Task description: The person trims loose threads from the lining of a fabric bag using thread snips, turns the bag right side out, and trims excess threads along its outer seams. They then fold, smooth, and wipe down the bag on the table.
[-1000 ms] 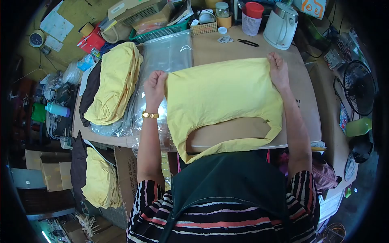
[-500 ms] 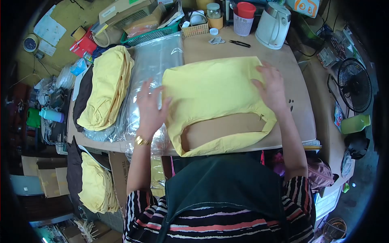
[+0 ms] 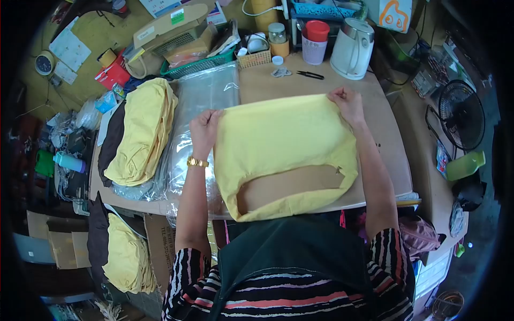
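Observation:
A yellow cloth bag (image 3: 284, 134) with a wide cut-out handle opening lies on the brown tabletop, its loop toward my body. My left hand (image 3: 205, 128) is closed on the bag's far left corner. At the far right corner, my right hand (image 3: 347, 102) pinches the fabric between thumb and fingers. The far edge is drawn fairly straight between both hands. Beside my left hand lie clear plastic sleeves (image 3: 201, 96), and left of them a pile of folded yellow cloth bags (image 3: 140, 134) rests on dark cloth.
Along the back stand a green basket (image 3: 201, 67), a red cup (image 3: 317, 31) and a white kettle (image 3: 353, 48). Black thread snips (image 3: 310, 75) lie near them. A fan (image 3: 461, 115) and a green bottle (image 3: 466, 166) are on the right. More yellow cloth (image 3: 127, 257) hangs low left.
Both hands were spread open over the bag. Now their fingers have closed on its two far corners. The view has shifted slightly.

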